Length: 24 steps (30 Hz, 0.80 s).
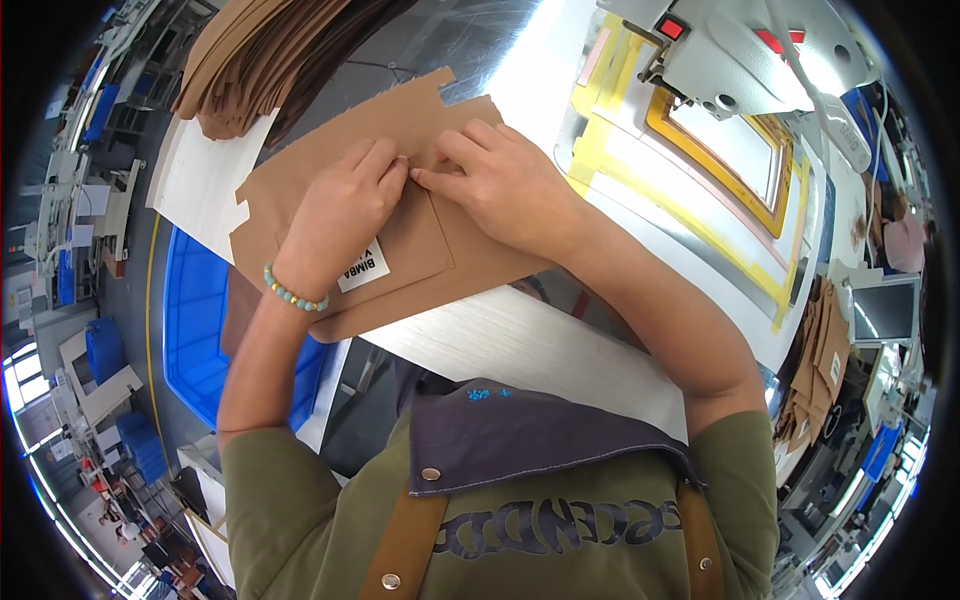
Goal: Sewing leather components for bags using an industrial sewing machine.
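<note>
A brown fabric panel [400, 305] with notched edges lies tilted before me, partly over the pale work surface. On it sits a smaller brown pocket-like piece [430, 235] carrying a white printed label [364, 268]. My left hand [345, 200], with a beaded bracelet at the wrist, is closed in a pinch near the upper edge of that piece. Close beside it, my right hand [495, 180] pinches at the same spot, the fingertips of both almost meeting. Whatever fine bit of material lies between the fingertips is too small to make out.
A thick stack of brown pieces [250, 60] rises at the far left. Below it stands a blue bin [195, 330]. A white sewing machine [770, 60] overhangs a yellow frame [665, 120] at the far right. More brown pieces [825, 350] hang at the right.
</note>
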Tool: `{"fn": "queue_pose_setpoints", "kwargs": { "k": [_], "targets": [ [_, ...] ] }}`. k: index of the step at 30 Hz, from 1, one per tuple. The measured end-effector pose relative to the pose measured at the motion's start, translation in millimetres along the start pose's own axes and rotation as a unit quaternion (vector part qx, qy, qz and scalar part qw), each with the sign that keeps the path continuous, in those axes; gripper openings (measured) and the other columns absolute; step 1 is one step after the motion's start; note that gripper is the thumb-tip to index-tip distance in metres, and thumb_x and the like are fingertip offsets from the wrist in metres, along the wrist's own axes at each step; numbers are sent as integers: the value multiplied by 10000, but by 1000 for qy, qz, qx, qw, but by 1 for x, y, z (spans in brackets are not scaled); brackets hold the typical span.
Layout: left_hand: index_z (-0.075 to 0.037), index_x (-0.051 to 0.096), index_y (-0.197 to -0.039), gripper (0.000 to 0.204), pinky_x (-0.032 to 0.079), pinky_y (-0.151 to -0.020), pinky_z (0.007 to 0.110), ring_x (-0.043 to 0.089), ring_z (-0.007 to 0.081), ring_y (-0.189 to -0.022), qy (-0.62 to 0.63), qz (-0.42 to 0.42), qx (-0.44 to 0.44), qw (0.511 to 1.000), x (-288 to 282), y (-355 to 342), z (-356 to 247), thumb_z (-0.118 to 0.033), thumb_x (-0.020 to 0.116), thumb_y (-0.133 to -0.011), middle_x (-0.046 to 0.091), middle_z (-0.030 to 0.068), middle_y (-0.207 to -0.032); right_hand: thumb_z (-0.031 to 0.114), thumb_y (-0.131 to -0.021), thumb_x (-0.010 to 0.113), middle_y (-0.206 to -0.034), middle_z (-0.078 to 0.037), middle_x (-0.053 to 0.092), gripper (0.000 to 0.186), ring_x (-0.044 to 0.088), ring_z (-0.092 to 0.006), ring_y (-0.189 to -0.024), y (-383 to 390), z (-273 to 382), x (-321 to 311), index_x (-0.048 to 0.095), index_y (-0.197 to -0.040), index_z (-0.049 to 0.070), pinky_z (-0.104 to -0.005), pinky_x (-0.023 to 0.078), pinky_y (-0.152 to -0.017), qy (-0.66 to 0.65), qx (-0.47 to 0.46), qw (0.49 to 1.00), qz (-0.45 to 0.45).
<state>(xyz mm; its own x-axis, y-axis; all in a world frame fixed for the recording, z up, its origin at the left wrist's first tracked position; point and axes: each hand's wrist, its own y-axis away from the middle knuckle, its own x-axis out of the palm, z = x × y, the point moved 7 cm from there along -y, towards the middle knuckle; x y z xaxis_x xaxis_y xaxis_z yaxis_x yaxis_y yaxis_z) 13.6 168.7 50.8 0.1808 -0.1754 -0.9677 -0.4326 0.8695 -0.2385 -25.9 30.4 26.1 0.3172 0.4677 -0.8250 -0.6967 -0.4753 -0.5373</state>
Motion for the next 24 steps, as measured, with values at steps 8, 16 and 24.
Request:
{"fn": "queue_pose_setpoints", "kwargs": {
  "k": [8,16,24],
  "targets": [
    [1,692,-1062,213,604,-787,379,675,267,-984,-10,11,38,999,4,-1,1,-17,688,-849,652,88,-1084,164,-910,671,-1148,-42,621,331,602,-237,-1092,0,0,0,811,-1209,139,-367,535,-942,2,3,1000,7],
    [-5,697,-999,192,599,-756,375,687,261,-895,73,-125,-6,989,1,13,12,-14,768,-820,661,79,-990,165,-898,676,-1164,-47,632,330,609,-241,-1101,0,-1,-1,813,-1196,133,-373,534,-942,-6,8,1000,9],
    [-32,750,-1051,113,596,-788,295,734,191,-884,130,-220,-281,925,-20,59,33,2,768,-945,749,90,-1056,142,-883,676,-1164,-38,645,339,613,-242,-1089,-1,-2,0,809,-1194,132,-380,541,-926,-19,12,1000,8]
  ]
}}
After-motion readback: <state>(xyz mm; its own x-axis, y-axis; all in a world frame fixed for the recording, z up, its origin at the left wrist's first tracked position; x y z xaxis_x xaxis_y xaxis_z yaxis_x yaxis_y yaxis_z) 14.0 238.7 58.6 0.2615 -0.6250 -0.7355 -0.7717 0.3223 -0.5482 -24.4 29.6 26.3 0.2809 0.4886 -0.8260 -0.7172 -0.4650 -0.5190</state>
